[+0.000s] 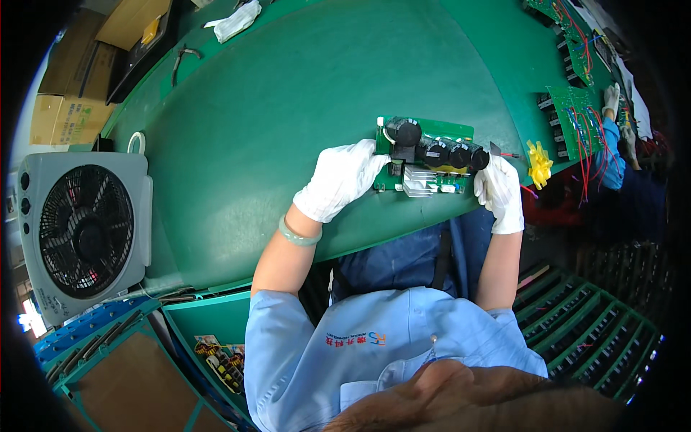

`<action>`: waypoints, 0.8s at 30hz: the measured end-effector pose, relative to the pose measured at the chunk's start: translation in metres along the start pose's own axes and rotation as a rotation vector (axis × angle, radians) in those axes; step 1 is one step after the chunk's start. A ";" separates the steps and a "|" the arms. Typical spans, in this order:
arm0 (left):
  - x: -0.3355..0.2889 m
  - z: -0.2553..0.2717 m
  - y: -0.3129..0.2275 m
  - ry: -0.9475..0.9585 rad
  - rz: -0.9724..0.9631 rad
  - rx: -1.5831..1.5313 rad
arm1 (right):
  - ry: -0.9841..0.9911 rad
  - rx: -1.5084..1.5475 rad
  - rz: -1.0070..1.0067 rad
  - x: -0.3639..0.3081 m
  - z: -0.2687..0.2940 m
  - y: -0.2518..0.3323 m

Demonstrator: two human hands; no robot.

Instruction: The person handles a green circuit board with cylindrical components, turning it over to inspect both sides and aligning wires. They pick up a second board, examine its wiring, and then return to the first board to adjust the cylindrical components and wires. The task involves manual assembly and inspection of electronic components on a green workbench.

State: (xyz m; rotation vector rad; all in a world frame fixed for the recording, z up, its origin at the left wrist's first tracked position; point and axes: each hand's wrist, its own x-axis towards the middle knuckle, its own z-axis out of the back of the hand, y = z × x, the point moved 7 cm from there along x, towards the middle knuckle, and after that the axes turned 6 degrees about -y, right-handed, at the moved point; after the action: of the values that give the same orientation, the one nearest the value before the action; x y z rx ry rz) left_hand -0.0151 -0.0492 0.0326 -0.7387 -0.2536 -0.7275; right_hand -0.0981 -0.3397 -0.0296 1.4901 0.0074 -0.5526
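Note:
Between my two white-gloved hands is a green circuit board (451, 129), held over the near edge of the green-topped table. It carries several black cylindrical capacitors (435, 153) and a silver finned heatsink (417, 181). My left hand (344, 176) is closed on the board's left edge. At its right end my right hand (498, 189) pinches the board's edge near the last capacitor. A thin red lead with a dark flat end (497, 150) sticks out beside the right fingers. Both sets of fingertips are partly hidden by the board's parts.
A grey box fan (90, 223) stands at the left. Pliers (184, 63) and a white glove (236, 21) lie at the far left. To the right are a yellow bundle (538, 164), wired circuit boards (576, 119) and another person's gloved hand (611, 98). A slotted green rack (586, 324) sits lower right.

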 end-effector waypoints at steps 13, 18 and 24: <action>-0.001 0.001 -0.001 -0.015 -0.009 -0.037 | -0.077 -0.081 0.055 -0.007 -0.005 0.015; -0.002 0.000 -0.004 -0.008 0.036 -0.164 | -0.116 -0.169 0.009 -0.008 -0.006 0.023; -0.005 0.001 -0.013 0.000 0.050 -0.263 | -0.113 -0.133 -0.015 -0.006 -0.003 0.017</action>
State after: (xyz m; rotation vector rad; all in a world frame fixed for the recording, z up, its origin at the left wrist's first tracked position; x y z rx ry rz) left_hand -0.0276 -0.0525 0.0379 -0.9915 -0.1400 -0.7207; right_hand -0.0959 -0.3348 -0.0123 1.3284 -0.0326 -0.6356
